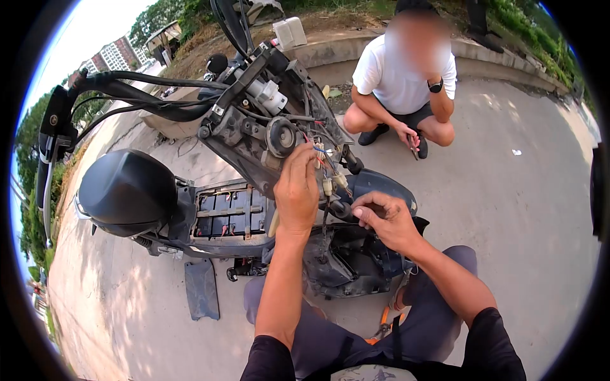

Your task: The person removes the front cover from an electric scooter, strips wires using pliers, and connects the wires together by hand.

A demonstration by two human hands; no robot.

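Note:
An electric scooter stands in front of me with its front panels off and its wiring exposed. My left hand (297, 190) reaches up to the front frame, its fingers closed on a bundle of thin coloured wires (323, 159) beside the round black horn (280, 136). Pale plastic connectors (328, 186) hang from the wires just right of that hand. Lower and to the right, my right hand (389, 221) is closed in a pinch near the black front fender (381, 185). What its fingertips hold, if anything, is too small to make out.
A person (406, 76) in a white shirt squats at the back right, holding something in one hand. Batteries (230, 211) fill the open scooter floor, left of which is the black seat (127, 190). A dark panel (201, 289) and orange-handled pliers (384, 320) lie near my legs.

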